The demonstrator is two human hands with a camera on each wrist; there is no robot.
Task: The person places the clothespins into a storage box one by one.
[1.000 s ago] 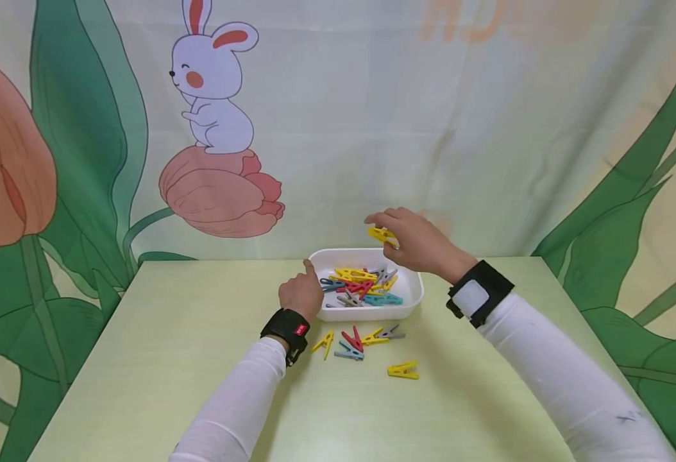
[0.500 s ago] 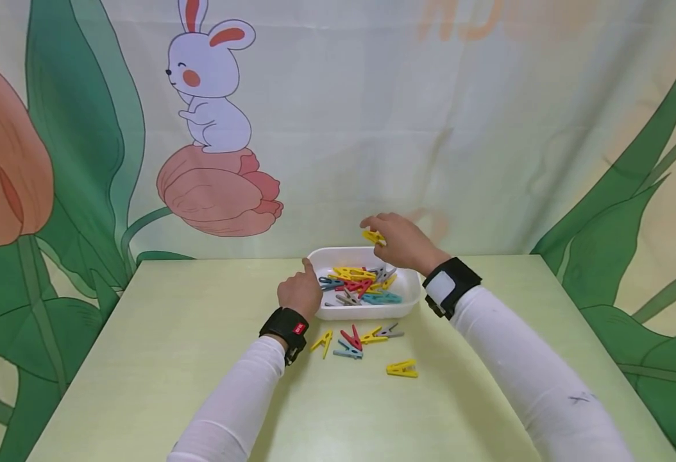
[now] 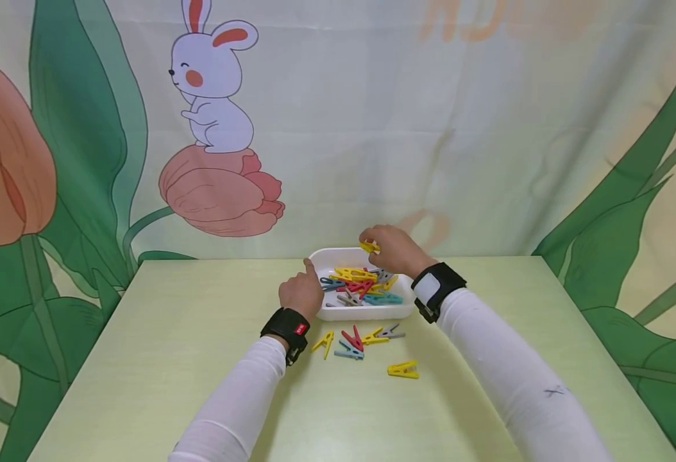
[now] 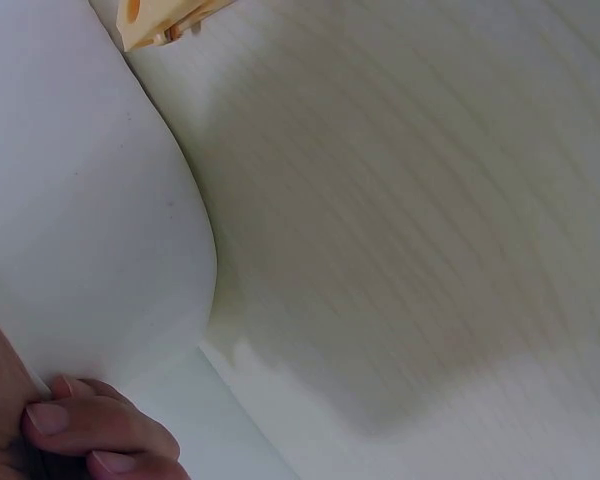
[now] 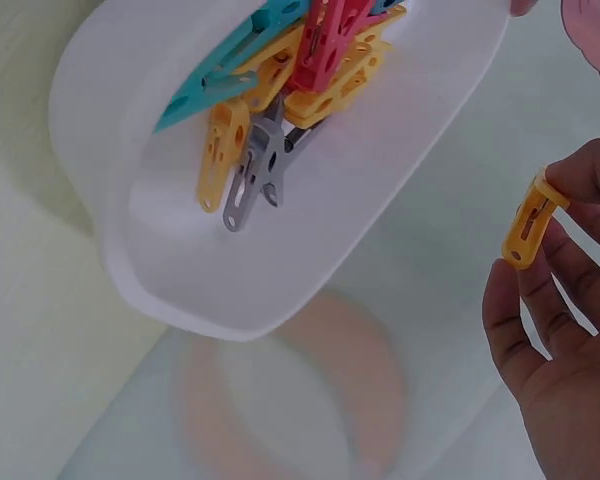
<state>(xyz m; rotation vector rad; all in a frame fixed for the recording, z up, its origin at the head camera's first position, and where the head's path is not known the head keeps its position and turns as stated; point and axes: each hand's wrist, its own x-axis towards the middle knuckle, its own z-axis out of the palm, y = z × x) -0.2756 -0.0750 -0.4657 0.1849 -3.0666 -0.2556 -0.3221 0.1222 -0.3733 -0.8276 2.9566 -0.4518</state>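
Note:
A white plastic basin [image 3: 367,313] holding a heap of plastic clothespins [image 3: 354,274] stands at the table's back edge. My left hand [image 3: 301,292] grips its left rim, thumb up along the edge; curled fingers [image 4: 105,430] press by the white wall in the left wrist view. Over the back right part of the basin, my right hand [image 3: 398,249] pinches a yellow clothespin [image 5: 528,225] between thumb and fingertips. The right wrist view puts that clothespin just outside the rim, with a grey clothespin [image 5: 260,165] and teal, red and yellow ones inside.
In front of the basin lie several loose clothespins: a yellow one [image 3: 323,344], a red one [image 3: 353,338], a light blue one [image 3: 349,351] and a grey one [image 3: 392,332]. Another yellow clothespin [image 3: 403,369] lies nearer. A printed curtain [image 3: 338,128] hangs behind the table [image 3: 199,346].
My right hand has moved left and lower toward the basin, carrying the yellow clothespin. The left hand, the basin and the loose clothespins have stayed in place.

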